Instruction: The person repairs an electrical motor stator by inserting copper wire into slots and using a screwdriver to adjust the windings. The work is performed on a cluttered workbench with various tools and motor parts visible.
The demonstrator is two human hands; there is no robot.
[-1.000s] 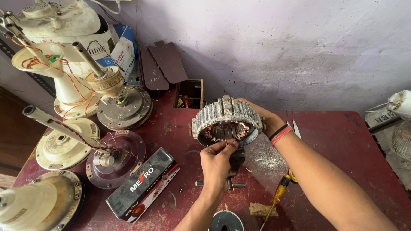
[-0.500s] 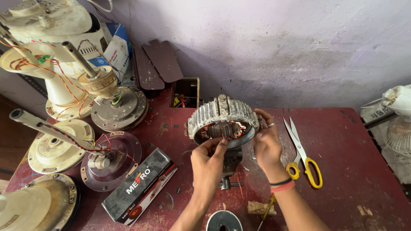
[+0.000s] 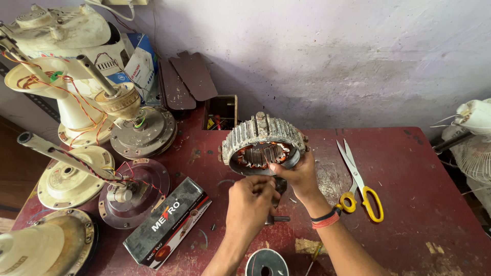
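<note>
Near the tape roll (image 3: 266, 263), the left hand (image 3: 250, 202) curls its fingers under the fan motor stator (image 3: 263, 144), while the right hand (image 3: 302, 176) grips its rim above the red table (image 3: 419, 204); a loose grip could drop it.

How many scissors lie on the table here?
1: yellow-handled steel scissors lie on the dark red table, just right of the right hand holding the ribbed metal motor ring. None visibly hidden.

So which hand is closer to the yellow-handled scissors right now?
The right hand. It grips the lower rim of the ring-shaped motor stator, just left of the scissors, with its wrist beside the yellow handles. The left hand sits lower and farther left.
</note>
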